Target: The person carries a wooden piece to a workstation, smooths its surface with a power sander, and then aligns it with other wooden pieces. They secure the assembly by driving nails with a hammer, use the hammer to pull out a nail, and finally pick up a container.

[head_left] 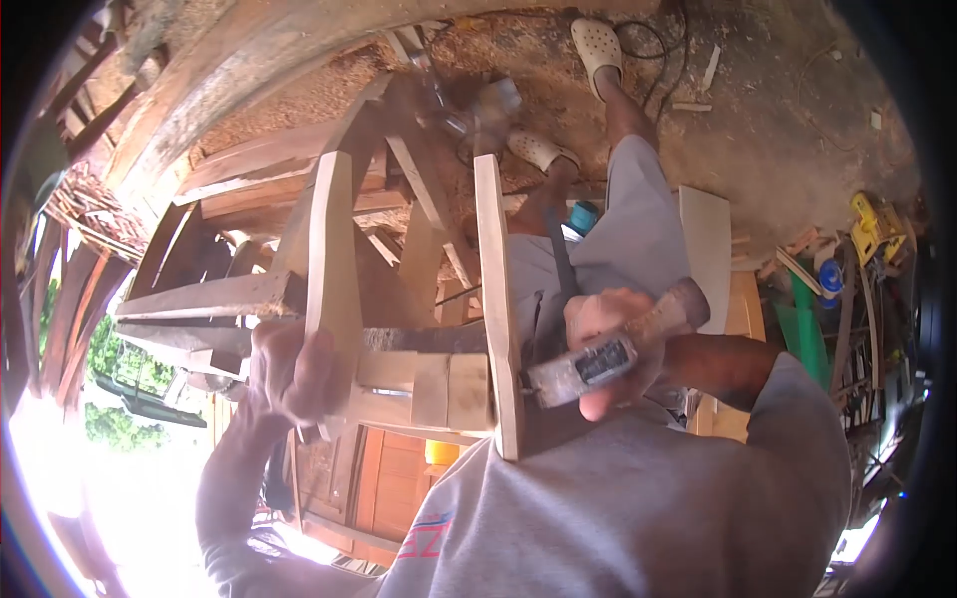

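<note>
A small wooden frame stands in front of my shirt, with two long pale uprights joined by short crosspieces [451, 393]. My left hand [286, 371] is closed around the left upright [334, 234], near the crosspieces. My right hand [610, 324] grips a hammer [670, 317], its worn metal head lying across the hand and its dark handle [558, 249] pointing away from me. The narrow end of the hammer head is right at the outer face of the right upright [495, 289], level with the crosspieces. Both hands are slightly blurred.
Stacked boards and a wooden trestle [209, 296] stand at the left and beyond the frame. Wood shavings cover the floor [758, 130]. A yellow power tool [877, 229] lies at the right near wood scraps. An orange wooden panel [389, 488] is below the frame.
</note>
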{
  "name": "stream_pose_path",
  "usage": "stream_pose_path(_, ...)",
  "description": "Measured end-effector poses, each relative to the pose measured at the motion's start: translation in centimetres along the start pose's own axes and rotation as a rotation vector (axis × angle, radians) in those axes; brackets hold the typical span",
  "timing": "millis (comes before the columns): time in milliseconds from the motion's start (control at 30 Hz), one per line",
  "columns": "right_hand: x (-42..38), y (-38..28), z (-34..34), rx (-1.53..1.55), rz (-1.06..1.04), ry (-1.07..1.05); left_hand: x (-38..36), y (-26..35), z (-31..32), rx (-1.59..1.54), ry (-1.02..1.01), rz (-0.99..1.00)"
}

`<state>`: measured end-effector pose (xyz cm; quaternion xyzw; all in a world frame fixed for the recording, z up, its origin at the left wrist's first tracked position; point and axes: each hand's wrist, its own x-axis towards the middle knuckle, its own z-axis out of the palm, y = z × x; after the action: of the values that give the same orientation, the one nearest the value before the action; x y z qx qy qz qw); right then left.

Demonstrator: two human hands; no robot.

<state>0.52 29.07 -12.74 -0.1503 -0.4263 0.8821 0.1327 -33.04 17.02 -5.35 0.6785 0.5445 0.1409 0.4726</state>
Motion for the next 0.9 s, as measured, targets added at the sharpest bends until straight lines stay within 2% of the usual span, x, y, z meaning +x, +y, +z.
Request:
stream_pose_path(67, 0.1, -1.5, 0.9, 0.309, 0.272, 0.167, -1.2, -0.8, 0.0, -0.080, -0.032, -0.023)
stream_pose_path(100, 0.7, -2.1, 0.4, 0.031, 0.234, 0.086, -1.9, -0.8, 0.1, -0.156, -0.090, -0.193)
stream_pose_path(133, 1.2, -2.5, 0.4, 0.027, 0.215, 0.083, -2.2, -0.7, 0.2, -0.138, -0.087, -0.188)
stream_pose_path(200, 1.9, -3.0, 0.6, 0.130, 0.404, 0.176, -1.7, -0.8, 0.5, -0.091, 0.017, -0.121)
stream_pose_path(233, 1.5, -2.6, 0.1, 0.090, 0.485, 0.119, -1.6, -0.7, 0.1, -0.212, -0.064, -0.258)
stream_pose_path(267, 1.6, -3.0, 0.3, 0.087, 0.480, 0.119, -1.4, -0.6, 0.3, -0.207, -0.062, -0.255)
stream_pose_path(333, 2.5, -4.2, 0.1, 0.093, 0.607, 0.112, -1.3, -0.7, 1.2, 0.017, 0.128, -0.037)
stream_pose_path(367, 2.2, -4.8, 0.4, -0.089, 0.642, 0.140, -2.8, -1.2, 1.2, -0.090, 0.017, -0.174)
stream_pose_path(400, 1.9, -5.3, 0.7, -0.089, 0.640, 0.142, -2.5, -1.2, 0.9, -0.088, 0.016, -0.172)
stream_pose_path(467, 1.4, -6.0, 1.2, -0.319, 0.451, 0.128, -1.7, -1.3, 0.5, -0.120, -0.038, -0.098)
stream_pose_path(533, 1.2, -5.8, 1.6, -0.347, 0.424, 0.177, -2.2, -1.5, 0.9, -0.104, -0.011, -0.064)
stream_pose_path(600, 1.8, -5.8, 0.9, -0.089, 0.859, 0.215, -1.9, -1.5, 0.9, -0.072, 0.027, -0.026)
stream_pose_path(633, 2.2, -6.0, 0.8, -0.006, 0.912, 0.230, -1.5, -1.1, 0.8, -0.020, 0.045, -0.004)
stream_pose_path(733, 1.3, -5.6, 0.8, -0.102, 1.028, 0.178, -1.8, -1.1, 1.2, -0.002, 0.040, -0.026)
stream_pose_path(767, 1.2, -5.3, 1.3, -0.105, 1.039, 0.181, -1.4, -0.8, 1.3, 0.134, 0.139, 0.051)
stream_pose_path(800, 1.3, -4.8, 2.0, -0.181, 0.781, 0.270, -0.7, -0.6, 1.2, 0.272, 0.241, 0.132)
stream_pose_path(833, 1.2, -4.2, 2.4, -0.257, 0.520, 0.352, -0.3, -0.6, 0.9, 0.262, 0.247, 0.137)
stream_pose_path(900, 0.6, -2.5, 2.3, -0.297, 0.491, 0.324, -0.1, -0.2, 0.7, 0.143, 0.179, 0.100)
